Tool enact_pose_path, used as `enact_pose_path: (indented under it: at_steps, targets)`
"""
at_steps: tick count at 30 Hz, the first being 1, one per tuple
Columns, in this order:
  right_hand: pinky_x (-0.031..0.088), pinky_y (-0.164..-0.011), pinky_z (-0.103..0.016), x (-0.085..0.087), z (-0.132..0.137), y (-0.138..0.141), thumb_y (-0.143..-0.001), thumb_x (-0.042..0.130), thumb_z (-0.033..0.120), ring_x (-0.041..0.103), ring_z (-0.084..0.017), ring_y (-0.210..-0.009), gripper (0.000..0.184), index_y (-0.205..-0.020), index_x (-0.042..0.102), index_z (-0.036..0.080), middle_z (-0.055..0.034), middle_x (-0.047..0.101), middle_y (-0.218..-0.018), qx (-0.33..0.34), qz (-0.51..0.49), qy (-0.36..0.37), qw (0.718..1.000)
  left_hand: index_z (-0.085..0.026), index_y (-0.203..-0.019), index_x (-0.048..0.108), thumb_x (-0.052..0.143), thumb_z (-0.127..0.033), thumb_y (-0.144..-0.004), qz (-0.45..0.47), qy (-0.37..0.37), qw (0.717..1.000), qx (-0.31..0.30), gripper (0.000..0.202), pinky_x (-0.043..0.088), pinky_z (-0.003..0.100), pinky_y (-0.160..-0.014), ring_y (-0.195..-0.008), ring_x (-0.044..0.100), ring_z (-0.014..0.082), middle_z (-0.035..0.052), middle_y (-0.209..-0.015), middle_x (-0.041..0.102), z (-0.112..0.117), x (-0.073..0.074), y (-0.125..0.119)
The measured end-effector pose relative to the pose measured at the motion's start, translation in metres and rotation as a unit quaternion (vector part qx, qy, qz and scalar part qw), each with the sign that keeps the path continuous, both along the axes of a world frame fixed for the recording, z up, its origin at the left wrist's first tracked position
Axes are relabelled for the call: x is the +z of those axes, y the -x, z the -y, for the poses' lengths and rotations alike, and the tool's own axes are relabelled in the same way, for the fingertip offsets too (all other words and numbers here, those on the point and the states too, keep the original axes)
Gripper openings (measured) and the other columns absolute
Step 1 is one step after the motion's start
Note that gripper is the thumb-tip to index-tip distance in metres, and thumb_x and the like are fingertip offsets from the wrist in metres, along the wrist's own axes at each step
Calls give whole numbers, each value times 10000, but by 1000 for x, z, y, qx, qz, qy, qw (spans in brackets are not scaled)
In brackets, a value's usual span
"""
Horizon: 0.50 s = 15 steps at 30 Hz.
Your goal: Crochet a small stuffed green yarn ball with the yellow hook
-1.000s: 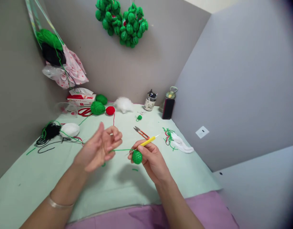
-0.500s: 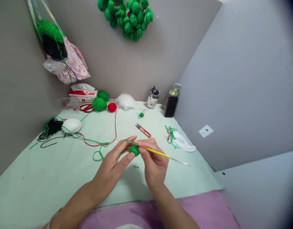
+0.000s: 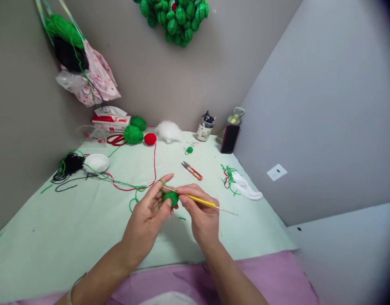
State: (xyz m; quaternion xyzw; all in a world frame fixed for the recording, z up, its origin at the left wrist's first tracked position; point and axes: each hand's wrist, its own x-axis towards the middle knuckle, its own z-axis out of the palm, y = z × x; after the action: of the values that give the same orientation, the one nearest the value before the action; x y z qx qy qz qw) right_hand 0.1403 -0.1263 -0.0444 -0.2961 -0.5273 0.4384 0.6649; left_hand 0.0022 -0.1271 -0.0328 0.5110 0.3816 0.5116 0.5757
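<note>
My left hand (image 3: 147, 212) pinches a small round green crochet piece (image 3: 170, 198) between thumb and fingers. Its raised index finger carries a strand of green yarn. In my right hand (image 3: 201, 214) is a crochet hook (image 3: 199, 201) with a yellow grip, held like a pencil. The hook's thin metal shaft reaches left over the crochet piece to the strand by the left index finger; another metal end sticks out to the right. Loose green yarn (image 3: 134, 205) lies on the table just left of my left hand.
Orange thread snips (image 3: 192, 170) lie beyond my hands. Further back are green yarn balls (image 3: 133, 134), a red yarn ball (image 3: 150, 139), white stuffing (image 3: 168, 131), a jar (image 3: 205, 129) and a phone (image 3: 230, 139). Yarn scraps (image 3: 229, 176) lie right, black yarn (image 3: 72, 164) left.
Both hands have shifted slightly left with the crochet piece and hook. My left index finger has lifted, with yarn over it, and the hook's shaft now shows at the strand.
</note>
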Motion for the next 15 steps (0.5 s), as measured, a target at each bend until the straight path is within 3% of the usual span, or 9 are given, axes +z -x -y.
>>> enact_pose_path:
  at_steps: [4,8,12,15]
  targets:
    - [550,-572,-313,-7,-3,5,-882,715,190,632,-136,-632,168,-967,822,287,-15,699,-863,45,-60,55,996,-201,-1427,554,509,-376,-1015,22,-4,1000,-20,450,477,264,-726,-728,550,139,2,-820,631,-3,-7,3]
    - [498,-593,-259,-7,-9,1,-862,747,240,561,-110,-620,93,-912,819,271,22,644,-675,10,-63,105,992,-221,-1360,627,539,-422,-1003,6,22,998,-60,419,473,279,-858,-876,577,160,40,-1006,673,-5,-11,8]
    - [482,-586,-257,-1,-12,0,-875,737,279,545,-99,-596,90,-914,817,284,6,716,-764,46,-51,116,991,-248,-1393,594,604,-451,-960,-40,33,997,-66,478,483,298,-891,-967,596,179,64,-1280,627,-6,-11,11]
    - [430,-549,-244,0,-14,0,-868,744,314,485,-82,-561,107,-928,824,273,0,715,-778,53,-14,127,990,-224,-1452,532,611,-460,-945,-61,34,996,-49,565,497,310,-859,-922,593,181,78,-1281,626,-6,-11,12]
